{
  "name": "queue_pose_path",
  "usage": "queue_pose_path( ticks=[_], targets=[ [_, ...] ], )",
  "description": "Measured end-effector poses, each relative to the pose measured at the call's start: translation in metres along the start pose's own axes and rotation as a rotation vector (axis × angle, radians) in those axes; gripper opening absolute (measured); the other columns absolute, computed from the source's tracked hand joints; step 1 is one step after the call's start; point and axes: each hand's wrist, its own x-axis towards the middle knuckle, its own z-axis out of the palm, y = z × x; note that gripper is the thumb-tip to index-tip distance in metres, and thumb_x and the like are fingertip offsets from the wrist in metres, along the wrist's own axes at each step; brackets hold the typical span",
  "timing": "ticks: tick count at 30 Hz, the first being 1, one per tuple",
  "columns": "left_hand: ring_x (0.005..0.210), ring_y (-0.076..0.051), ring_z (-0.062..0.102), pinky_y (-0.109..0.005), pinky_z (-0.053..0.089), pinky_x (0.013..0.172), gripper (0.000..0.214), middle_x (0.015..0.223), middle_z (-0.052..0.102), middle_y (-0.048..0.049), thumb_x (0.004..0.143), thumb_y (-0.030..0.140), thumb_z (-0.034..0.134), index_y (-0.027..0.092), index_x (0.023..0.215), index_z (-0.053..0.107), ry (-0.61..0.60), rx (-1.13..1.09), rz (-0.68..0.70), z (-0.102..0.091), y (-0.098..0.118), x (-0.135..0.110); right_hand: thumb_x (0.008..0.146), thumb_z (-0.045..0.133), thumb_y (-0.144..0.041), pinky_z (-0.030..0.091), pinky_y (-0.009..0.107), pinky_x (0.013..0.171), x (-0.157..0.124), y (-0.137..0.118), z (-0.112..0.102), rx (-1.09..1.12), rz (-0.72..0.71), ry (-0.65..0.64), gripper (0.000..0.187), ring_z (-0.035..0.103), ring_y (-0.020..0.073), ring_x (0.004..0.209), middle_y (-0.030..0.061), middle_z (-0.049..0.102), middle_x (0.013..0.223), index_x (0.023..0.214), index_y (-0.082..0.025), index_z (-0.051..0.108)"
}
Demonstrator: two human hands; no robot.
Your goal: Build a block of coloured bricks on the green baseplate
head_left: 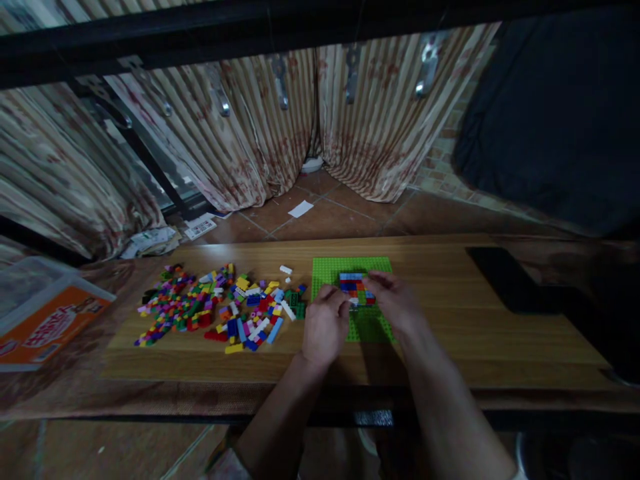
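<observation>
A green studded baseplate (323, 267) lies on the wooden board, with a flat block of toy bricks (351, 277) in light blue, dark blue, red and orange built on its middle. At the lower left of this block, my left hand (326, 325) has its fingers curled into a pinch. A small whitish piece (353, 302) shows by those fingertips; whether they grip it is unclear. My right hand (397, 300) reaches in from the right, its fingers bent together at the block's right edge. Whatever lies between those fingers is hidden.
Loose bricks in many colours (195, 303) spread over the left of the wooden board (440, 333). A dark flat object (500, 277) lies on the right. A clear box with an orange label (55, 320) stands at far left. Striped curtains (250, 133) hang behind.
</observation>
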Motion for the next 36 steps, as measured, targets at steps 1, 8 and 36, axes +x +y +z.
queue_pose_path(
  ticks=[1, 8, 36],
  targets=[
    [0.084, -0.014, 0.061, -0.025, 0.049, 0.079, 0.015, 0.090, 0.062, -0.0035, 0.087, 0.012, 0.054, 0.020, 0.086, 0.067, -0.001, -0.003, -0.003, 0.000, 0.000, 0.000, 0.064, 0.070, -0.042, 0.051, 0.041, 0.080, 0.001, 0.003, 0.000, -0.060, -0.025, -0.007, 0.040, 0.066, 0.0231, 0.085, 0.0079, 0.072, 0.092, 0.096, -0.018, 0.068],
    [0.080, -0.014, 0.061, -0.025, 0.048, 0.075, 0.017, 0.089, 0.063, -0.0034, 0.085, 0.009, 0.054, 0.020, 0.087, 0.067, -0.024, -0.032, -0.053, 0.000, -0.001, 0.003, 0.061, 0.075, -0.039, 0.048, 0.049, 0.088, -0.001, 0.010, -0.002, -0.368, -0.151, -0.045, 0.059, 0.065, 0.0296, 0.097, 0.0150, 0.069, 0.106, 0.113, -0.014, 0.063],
    [0.077, -0.015, 0.067, -0.026, 0.053, 0.073, 0.015, 0.084, 0.072, -0.0045, 0.072, 0.013, 0.066, 0.015, 0.086, 0.067, -0.009, -0.505, -0.451, 0.005, -0.015, 0.018, 0.073, 0.065, -0.047, 0.048, 0.047, 0.088, -0.001, 0.016, -0.006, -0.447, -0.293, -0.063, 0.057, 0.063, 0.0282, 0.101, 0.0158, 0.066, 0.113, 0.119, -0.015, 0.061]
  ],
)
